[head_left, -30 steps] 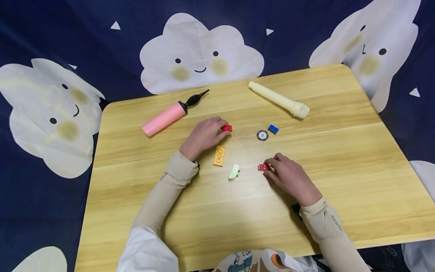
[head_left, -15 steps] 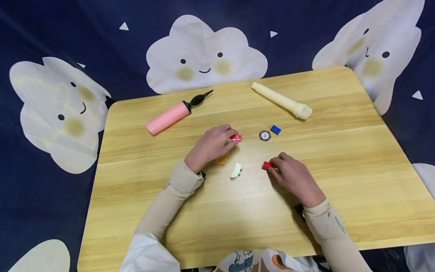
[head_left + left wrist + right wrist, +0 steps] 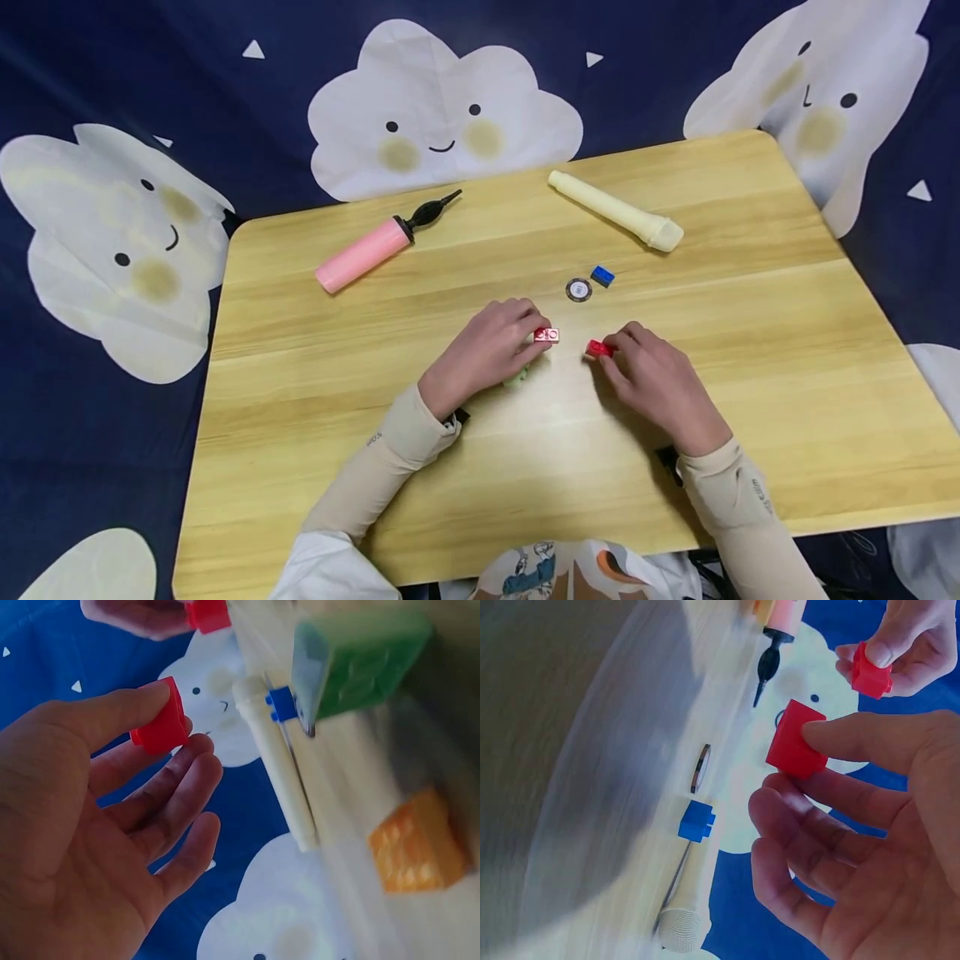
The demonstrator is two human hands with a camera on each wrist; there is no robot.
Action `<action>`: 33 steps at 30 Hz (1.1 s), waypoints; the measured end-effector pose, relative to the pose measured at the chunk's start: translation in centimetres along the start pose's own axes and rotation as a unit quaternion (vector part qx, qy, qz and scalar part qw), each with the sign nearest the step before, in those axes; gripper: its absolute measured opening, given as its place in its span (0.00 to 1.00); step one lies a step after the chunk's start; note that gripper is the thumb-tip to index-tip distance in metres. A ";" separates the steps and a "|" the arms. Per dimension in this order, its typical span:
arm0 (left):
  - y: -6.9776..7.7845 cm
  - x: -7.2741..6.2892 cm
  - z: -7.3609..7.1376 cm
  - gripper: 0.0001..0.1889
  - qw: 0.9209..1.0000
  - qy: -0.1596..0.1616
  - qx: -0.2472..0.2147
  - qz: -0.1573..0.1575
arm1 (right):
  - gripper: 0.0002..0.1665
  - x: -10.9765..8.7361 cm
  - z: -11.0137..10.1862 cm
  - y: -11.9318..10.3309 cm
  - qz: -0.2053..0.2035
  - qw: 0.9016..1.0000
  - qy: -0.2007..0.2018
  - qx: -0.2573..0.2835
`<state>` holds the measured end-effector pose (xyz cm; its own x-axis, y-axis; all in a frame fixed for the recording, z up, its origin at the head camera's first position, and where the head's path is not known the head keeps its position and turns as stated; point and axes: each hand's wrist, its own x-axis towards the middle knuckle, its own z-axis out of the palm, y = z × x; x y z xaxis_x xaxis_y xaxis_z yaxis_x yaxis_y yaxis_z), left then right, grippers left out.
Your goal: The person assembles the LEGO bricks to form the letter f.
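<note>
Between thumb and fingers my left hand [image 3: 491, 346] pinches a small red toy brick [image 3: 161, 716], its studs or underside circles facing up in the head view. My right hand [image 3: 656, 375] pinches a second red toy brick [image 3: 798, 740] by its sides. The two bricks face each other across a short gap, held just over the wooden table. Under the left hand a pale green brick [image 3: 516, 379] is mostly covered; it shows large in the left wrist view, beside an orange-yellow brick [image 3: 416, 844] that the hand hides in the head view.
Beyond the hands lie a round chip [image 3: 579, 289] and a blue brick [image 3: 602, 277]. Farther back are a cream microphone [image 3: 615, 210] and a pink hand pump [image 3: 365, 254] with a black nozzle. A cloud-print cloth [image 3: 446, 108] hangs behind the table [image 3: 262, 400].
My left hand has carried its red brick right and toward me, now over the orange-yellow and green bricks. My right hand has shifted slightly with its brick, and the gap between them has narrowed.
</note>
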<state>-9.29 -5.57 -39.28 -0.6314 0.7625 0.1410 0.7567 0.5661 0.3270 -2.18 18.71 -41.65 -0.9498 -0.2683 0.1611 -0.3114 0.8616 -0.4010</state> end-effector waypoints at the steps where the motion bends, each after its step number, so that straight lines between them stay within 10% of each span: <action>1: 0.2 -0.1 0.2 0.13 1.000 0.000 -0.008 0.000 | 0.13 -0.1 -0.1 0.0 -0.004 1.000 0.004 -0.001; 16: 2.1 -1.3 2.8 0.12 1.000 -0.010 -0.020 -0.011 | 0.12 -0.9 -0.8 -0.2 -0.088 0.994 0.065 0.019; 33: 3.6 -2.6 5.0 0.10 0.998 -0.041 0.013 -0.051 | 0.14 -1.3 -0.7 -2.1 -0.129 0.991 -0.014 0.037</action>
<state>-4.09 -3.93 -43.11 -0.6898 0.7234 0.0312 0.6945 0.6488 0.3110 -0.26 17.54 -40.36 -0.8385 -0.4882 0.2422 -0.5443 0.7291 -0.4149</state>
